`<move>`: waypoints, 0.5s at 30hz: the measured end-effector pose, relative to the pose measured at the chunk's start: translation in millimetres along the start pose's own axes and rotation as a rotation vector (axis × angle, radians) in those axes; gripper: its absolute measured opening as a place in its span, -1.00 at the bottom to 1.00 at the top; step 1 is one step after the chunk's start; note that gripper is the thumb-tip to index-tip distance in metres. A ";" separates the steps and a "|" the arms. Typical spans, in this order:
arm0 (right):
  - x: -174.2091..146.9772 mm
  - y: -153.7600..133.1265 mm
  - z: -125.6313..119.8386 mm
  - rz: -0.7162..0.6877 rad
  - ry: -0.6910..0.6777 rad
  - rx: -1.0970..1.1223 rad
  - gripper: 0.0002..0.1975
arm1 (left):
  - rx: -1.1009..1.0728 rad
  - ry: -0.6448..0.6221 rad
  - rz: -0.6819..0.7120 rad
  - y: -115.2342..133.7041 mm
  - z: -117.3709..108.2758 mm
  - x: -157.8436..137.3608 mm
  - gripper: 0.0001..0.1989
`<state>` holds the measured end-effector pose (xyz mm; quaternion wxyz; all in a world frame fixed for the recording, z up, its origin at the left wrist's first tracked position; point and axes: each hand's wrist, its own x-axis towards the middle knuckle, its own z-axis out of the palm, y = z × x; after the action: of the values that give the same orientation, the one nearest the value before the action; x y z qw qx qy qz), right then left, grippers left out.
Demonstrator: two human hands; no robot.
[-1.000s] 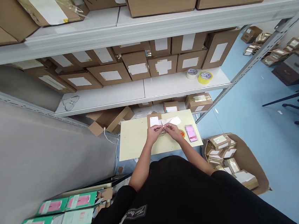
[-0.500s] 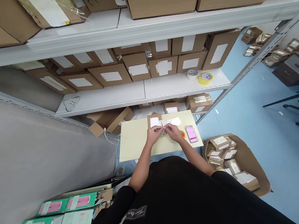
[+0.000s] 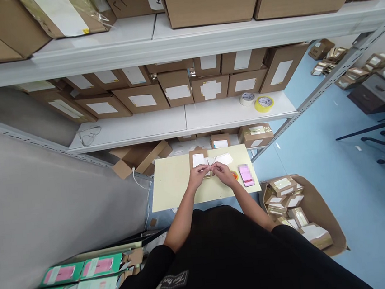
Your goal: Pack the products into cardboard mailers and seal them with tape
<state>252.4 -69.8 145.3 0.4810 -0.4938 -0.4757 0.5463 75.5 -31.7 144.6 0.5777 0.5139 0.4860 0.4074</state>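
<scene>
My left hand (image 3: 198, 175) and my right hand (image 3: 223, 172) meet over the pale yellow table (image 3: 172, 183), fingertips pinched close together. Whatever is between them is too small to make out. Just behind my left hand lies a brown cardboard box with a white label (image 3: 198, 159). White paper slips (image 3: 224, 159) rest beyond my right hand. A roll of tape (image 3: 234, 175) with an orange-red core is partly covered by my right hand. To its right lies a phone with a pink screen (image 3: 246, 175).
A metal shelf (image 3: 136, 127) with labelled boxes rises behind the table and holds two tape rolls (image 3: 256, 103). At the right stands a large carton (image 3: 333, 226) of taped parcels. Green and pink boxes (image 3: 100, 265) are stacked at lower left. An opened carton (image 3: 139, 156) sits beneath the shelf.
The view has shifted slightly. Both hands stay pinched together at the same spot over the table, with only small finger movement.
</scene>
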 end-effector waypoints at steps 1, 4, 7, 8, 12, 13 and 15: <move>0.5 1.4 -1.2 0.008 0.002 0.015 -0.81 | -0.015 0.044 -0.020 -1.7 -3.6 2.8 -0.62; 3.6 4.7 -1.7 0.025 0.046 0.069 -0.79 | -0.072 0.199 -0.083 -5.7 -12.8 12.4 -0.55; 9.0 3.4 8.1 0.056 0.107 0.085 -0.71 | -0.110 0.177 -0.109 -6.5 -14.6 19.9 -0.52; 11.0 1.9 13.5 0.067 0.127 0.083 -0.68 | -0.115 0.137 -0.113 -6.3 -14.1 21.6 -0.52; 18.6 -4.3 33.7 0.081 0.185 0.077 -0.59 | -0.124 0.045 -0.127 -6.1 -21.0 28.3 -0.54; 20.0 -5.0 36.3 0.079 0.199 0.088 -0.60 | -0.133 0.061 -0.138 -6.9 -27.4 31.2 -0.53; 22.1 -4.7 38.1 0.066 0.258 0.121 -0.63 | -0.165 0.133 -0.155 -9.5 -46.4 39.1 -0.51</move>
<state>213.5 -49.1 150.5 0.5488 -0.5452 -0.3598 0.5216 37.4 14.1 129.6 0.6143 0.3973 0.5264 0.4332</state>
